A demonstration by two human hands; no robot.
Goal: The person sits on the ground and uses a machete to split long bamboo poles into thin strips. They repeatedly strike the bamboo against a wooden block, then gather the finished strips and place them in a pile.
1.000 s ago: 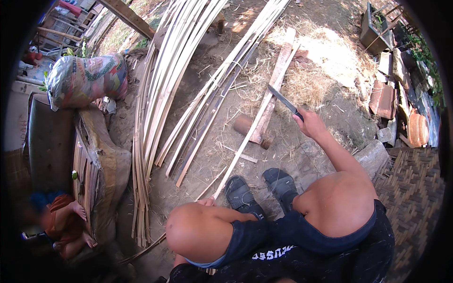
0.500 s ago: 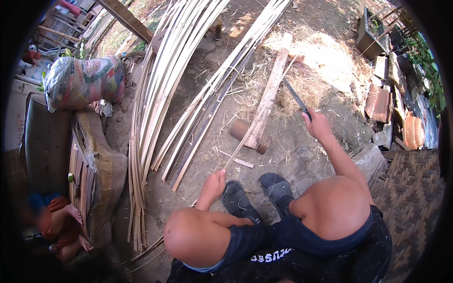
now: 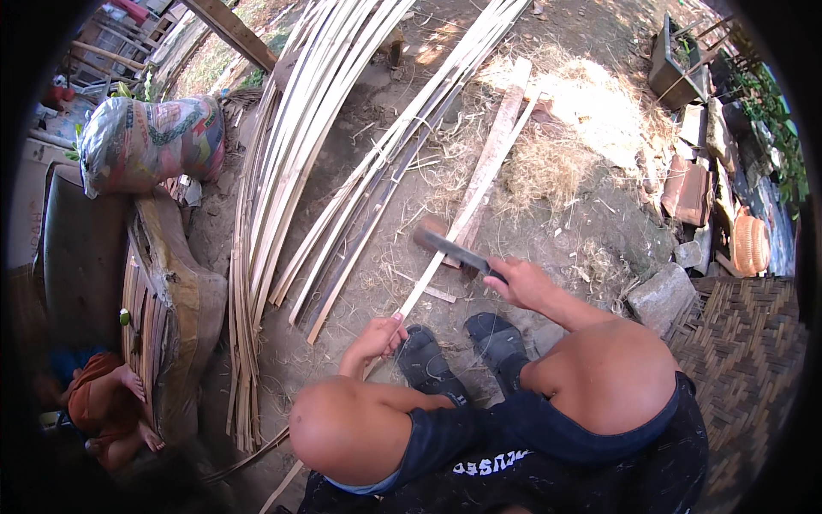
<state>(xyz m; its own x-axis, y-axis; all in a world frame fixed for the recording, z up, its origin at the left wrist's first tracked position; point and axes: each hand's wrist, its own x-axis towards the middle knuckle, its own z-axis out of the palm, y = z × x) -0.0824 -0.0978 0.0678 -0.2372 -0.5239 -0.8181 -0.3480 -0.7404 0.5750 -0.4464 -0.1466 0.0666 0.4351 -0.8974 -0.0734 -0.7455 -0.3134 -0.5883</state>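
While your left hand has its grip closed on the near end of a pale strip, your right hand grips a knife by the handle. Head view: blade lies across the strip, just above the log; can't tell if the edge touches. Strip slants up and away to the right, over a long plank; plank's near end is at the log. Long strips lie left of it on the ground. Your dark shoes sit just beside your left hand.
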